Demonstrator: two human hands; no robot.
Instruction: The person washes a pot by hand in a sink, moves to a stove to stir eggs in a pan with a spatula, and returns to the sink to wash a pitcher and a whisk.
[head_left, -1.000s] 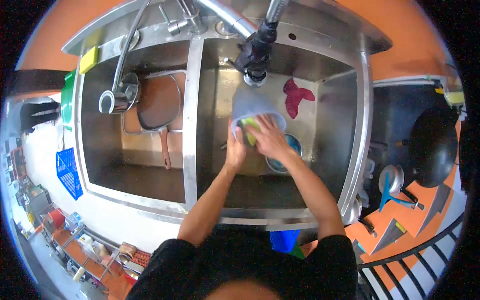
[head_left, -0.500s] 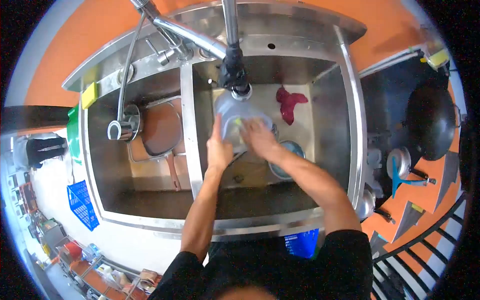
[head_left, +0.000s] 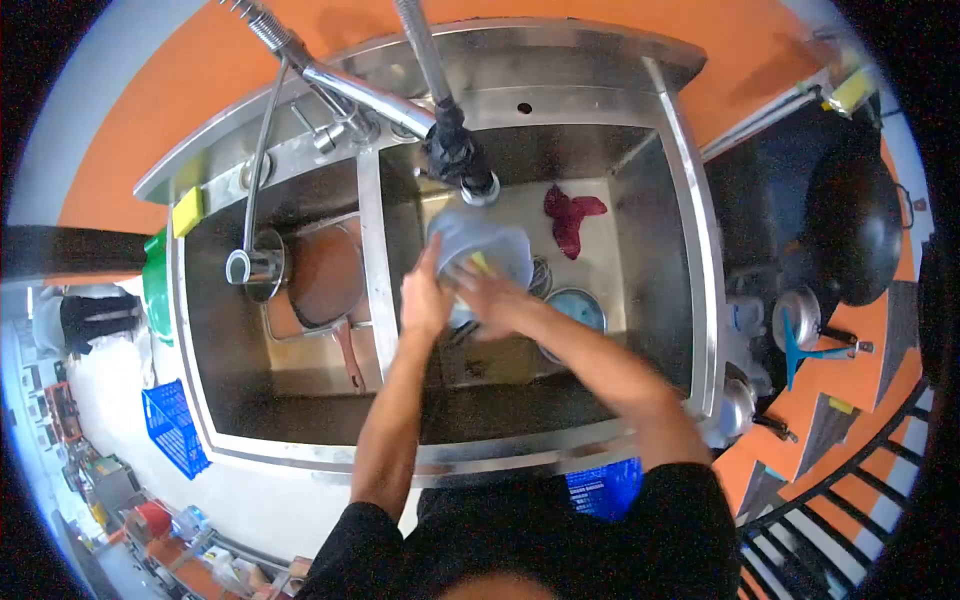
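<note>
In the right basin, my left hand [head_left: 426, 300] is closed on the near left rim of a translucent plastic container [head_left: 508, 250]. My right hand [head_left: 490, 302] is at the container's inner side, blurred by motion, with a yellow-green sponge [head_left: 480, 262] under its fingers. The spray faucet head [head_left: 480, 190] hangs just above the container's far rim. Right of my right hand stands a round metal bowl [head_left: 580, 308] with bluish content. A wet dark red cloth [head_left: 570, 222] lies on the basin floor farther back.
The left basin holds a brown-toned pan [head_left: 328, 282] on a wire rack, beneath a second tap [head_left: 255, 266]. A yellow sponge [head_left: 187, 212] sits on the sink's left ledge. A large black wok [head_left: 853, 230] stands to the right. Blue crates [head_left: 175, 428] are on the floor.
My right hand has moved left and toward me across the container, which now shows more of its inside. The whole view has shifted slightly.
</note>
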